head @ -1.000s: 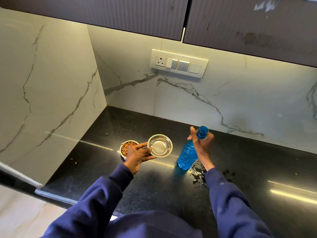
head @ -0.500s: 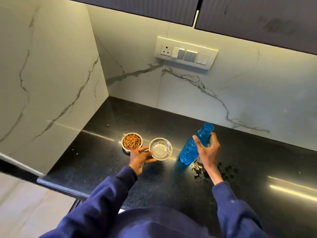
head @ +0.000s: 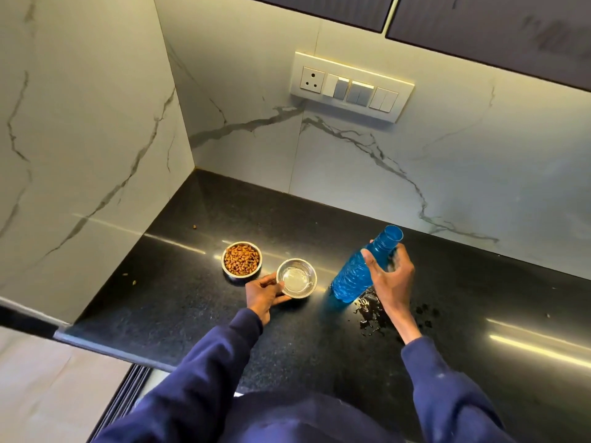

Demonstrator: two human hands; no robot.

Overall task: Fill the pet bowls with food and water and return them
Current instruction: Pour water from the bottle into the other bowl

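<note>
A steel bowl of brown kibble [head: 241, 259] stands on the black counter [head: 192, 302]. Just right of it is a second steel bowl with clear water [head: 296, 278], low at the counter. My left hand [head: 263, 292] pinches this bowl's near rim. A blue plastic water bottle [head: 353, 278] stands leaning further right, its mouth looking uncapped. My right hand [head: 391, 279] wraps around its neck and shoulder, thumb in front and fingers behind.
Spilled water drops [head: 372, 313] lie on the counter by the bottle's base, under my right wrist. Loose kibble bits [head: 132, 282] sit near the left marble wall. A switch panel [head: 350, 87] hangs on the back wall. The counter's edge [head: 112, 345] runs at lower left.
My left hand lowered the water bowl from in front of the food bowl to beside it. My right hand slid from the bottle's top down to its neck.
</note>
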